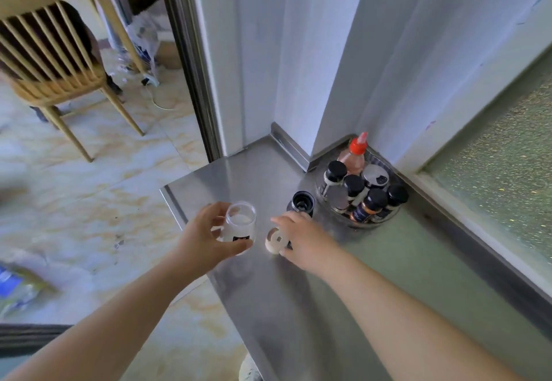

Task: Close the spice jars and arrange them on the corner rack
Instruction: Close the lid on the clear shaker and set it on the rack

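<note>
A clear glass jar (240,222) with white powder and no lid stands near the steel counter's left edge. My left hand (206,236) grips it from the left side. Its pale round lid (276,241) is tilted just right of the jar, pinched by the fingers of my right hand (304,239). Behind the lid stands a dark jar (302,203) with an open top. The corner rack (357,219) sits in the wall corner and holds several black-capped spice jars (370,201) and a red-capped bottle (355,153).
The steel counter (343,291) runs along a frosted window (501,153) on the right. Its left edge drops to a tiled floor. A wooden chair (53,61) stands at the far left beyond the door frame (191,61).
</note>
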Action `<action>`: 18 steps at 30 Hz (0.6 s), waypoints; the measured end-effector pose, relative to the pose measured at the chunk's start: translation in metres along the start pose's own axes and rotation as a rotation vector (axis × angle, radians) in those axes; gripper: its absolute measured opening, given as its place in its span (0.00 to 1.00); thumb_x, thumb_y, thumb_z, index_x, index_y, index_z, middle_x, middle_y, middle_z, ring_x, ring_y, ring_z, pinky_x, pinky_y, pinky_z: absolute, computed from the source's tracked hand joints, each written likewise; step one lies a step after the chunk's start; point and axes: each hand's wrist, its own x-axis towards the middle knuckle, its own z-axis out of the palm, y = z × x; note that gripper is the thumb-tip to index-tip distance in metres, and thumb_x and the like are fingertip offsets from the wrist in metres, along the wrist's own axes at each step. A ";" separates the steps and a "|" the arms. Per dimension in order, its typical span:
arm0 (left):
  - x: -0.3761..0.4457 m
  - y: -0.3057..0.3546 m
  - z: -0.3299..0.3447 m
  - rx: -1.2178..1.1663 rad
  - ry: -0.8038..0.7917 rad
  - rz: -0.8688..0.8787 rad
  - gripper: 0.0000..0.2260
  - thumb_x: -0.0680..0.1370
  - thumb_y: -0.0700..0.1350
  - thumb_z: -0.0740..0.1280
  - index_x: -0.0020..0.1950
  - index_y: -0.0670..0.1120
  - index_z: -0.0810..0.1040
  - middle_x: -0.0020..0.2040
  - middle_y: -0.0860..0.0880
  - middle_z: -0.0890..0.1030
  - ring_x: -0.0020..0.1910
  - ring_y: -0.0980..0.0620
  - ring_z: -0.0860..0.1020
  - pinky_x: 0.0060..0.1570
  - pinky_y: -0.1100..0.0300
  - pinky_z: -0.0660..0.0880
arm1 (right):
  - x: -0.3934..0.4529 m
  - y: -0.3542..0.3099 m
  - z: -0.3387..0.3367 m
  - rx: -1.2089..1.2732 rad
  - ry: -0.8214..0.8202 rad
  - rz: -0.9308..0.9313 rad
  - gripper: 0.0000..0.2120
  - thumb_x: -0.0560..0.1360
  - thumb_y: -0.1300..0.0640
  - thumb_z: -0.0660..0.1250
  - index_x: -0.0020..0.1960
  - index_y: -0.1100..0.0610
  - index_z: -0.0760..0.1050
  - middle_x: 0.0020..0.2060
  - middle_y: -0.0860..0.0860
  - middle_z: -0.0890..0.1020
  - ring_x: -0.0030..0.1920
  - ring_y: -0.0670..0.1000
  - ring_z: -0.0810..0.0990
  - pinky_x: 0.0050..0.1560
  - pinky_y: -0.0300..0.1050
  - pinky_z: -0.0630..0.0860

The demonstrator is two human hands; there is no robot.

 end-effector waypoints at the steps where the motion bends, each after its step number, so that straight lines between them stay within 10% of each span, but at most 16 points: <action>1: 0.001 -0.001 -0.004 -0.010 0.007 -0.007 0.24 0.54 0.55 0.75 0.49 0.57 0.74 0.52 0.52 0.79 0.52 0.55 0.77 0.56 0.58 0.74 | 0.008 -0.003 0.001 -0.081 -0.027 0.000 0.26 0.74 0.56 0.62 0.71 0.54 0.61 0.69 0.51 0.66 0.68 0.56 0.63 0.65 0.47 0.62; 8: 0.008 -0.003 -0.019 -0.010 0.009 0.000 0.20 0.61 0.47 0.77 0.49 0.57 0.76 0.47 0.56 0.81 0.49 0.60 0.78 0.55 0.61 0.74 | 0.029 0.002 0.022 -0.218 -0.058 -0.026 0.18 0.75 0.52 0.60 0.63 0.56 0.69 0.58 0.53 0.74 0.62 0.56 0.67 0.61 0.46 0.64; 18: 0.024 0.070 -0.008 0.058 -0.039 0.231 0.22 0.58 0.57 0.74 0.49 0.67 0.71 0.51 0.60 0.76 0.51 0.59 0.76 0.52 0.59 0.75 | -0.031 0.001 -0.139 0.515 0.278 0.030 0.22 0.65 0.54 0.75 0.56 0.43 0.73 0.52 0.42 0.78 0.50 0.41 0.79 0.52 0.33 0.75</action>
